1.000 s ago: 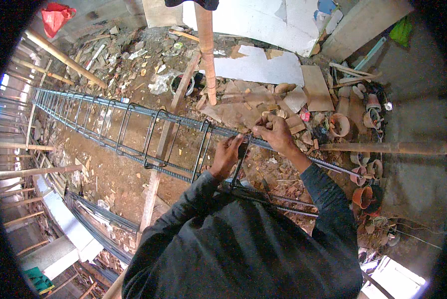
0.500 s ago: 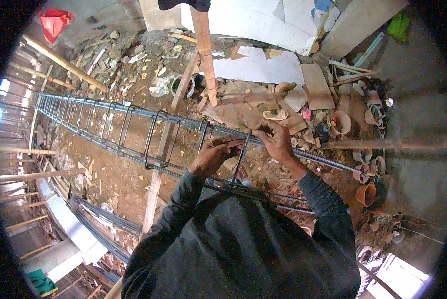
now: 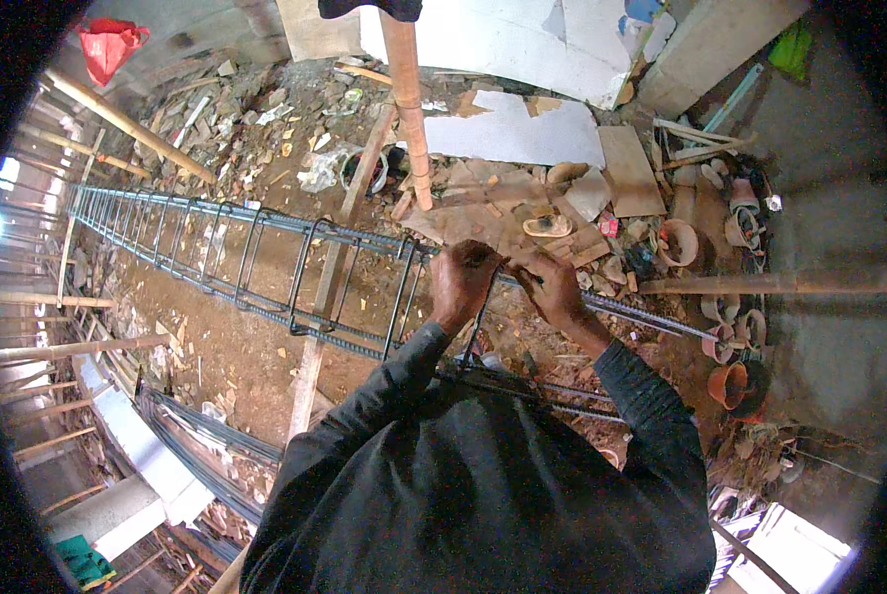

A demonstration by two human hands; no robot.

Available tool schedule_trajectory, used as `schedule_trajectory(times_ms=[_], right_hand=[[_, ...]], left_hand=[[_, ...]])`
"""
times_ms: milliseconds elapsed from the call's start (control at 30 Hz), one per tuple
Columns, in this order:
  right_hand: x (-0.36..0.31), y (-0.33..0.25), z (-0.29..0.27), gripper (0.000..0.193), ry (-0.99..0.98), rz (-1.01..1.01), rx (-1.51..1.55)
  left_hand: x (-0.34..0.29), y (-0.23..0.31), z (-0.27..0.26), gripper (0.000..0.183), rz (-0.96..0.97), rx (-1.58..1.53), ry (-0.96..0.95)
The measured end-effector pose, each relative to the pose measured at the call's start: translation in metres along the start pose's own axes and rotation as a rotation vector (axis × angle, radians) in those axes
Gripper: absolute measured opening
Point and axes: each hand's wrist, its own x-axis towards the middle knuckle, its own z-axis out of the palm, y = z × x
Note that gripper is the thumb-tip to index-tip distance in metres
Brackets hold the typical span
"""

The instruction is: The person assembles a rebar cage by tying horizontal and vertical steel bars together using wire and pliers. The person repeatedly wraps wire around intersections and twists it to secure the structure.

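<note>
A long rebar cage (image 3: 312,233) of ribbed bars and square stirrups runs from the far left to in front of me. My left hand (image 3: 460,282) is closed over its upper bars, with the fingers bent at a stirrup (image 3: 476,332). Right beside it, my right hand (image 3: 552,287) pinches at the same joint, thumb and fingers together. Whatever sits between the fingertips of either hand is too small or hidden to make out. Past my right hand, bare ends of the ribbed bars (image 3: 651,319) stick out to the right.
A wooden plank (image 3: 340,267) crosses beneath the cage, and a bamboo pole (image 3: 407,109) stands beyond it. Rubble and broken boards (image 3: 508,129) lie on the far side. Several buckets, one orange (image 3: 727,384), sit at the right. Loose bars (image 3: 206,436) lie at the lower left.
My left hand has moved right and up from beside the stirrup onto the upper bars, close against my right hand. The right hand has stayed at the joint.
</note>
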Motion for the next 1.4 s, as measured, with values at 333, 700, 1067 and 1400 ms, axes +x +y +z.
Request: schedule_trajectory(times_ms=[333,700,1067,1400], right_hand=[[0.056,-0.001,-0.026,0.021,-0.279,-0.503,-0.372],[0.069,-0.008,-0.014,0.026,-0.471,-0.014,-0.338],[0.029,-0.045,-0.041,0.057,0.024,0.225,-0.243],[-0.199,-0.136,-0.065,0.022,0.123,0.738,-0.281]], left_hand=[[-0.015,-0.007,-0.013,0.020,0.073,-0.120,-0.072],[-0.054,-0.014,0.008,0.032,-0.547,-1.290,-0.063],[-0.054,-0.017,0.014,0.029,-0.547,-1.367,-0.117],[-0.051,-0.026,0.018,0.021,-0.504,-1.426,-0.160]])
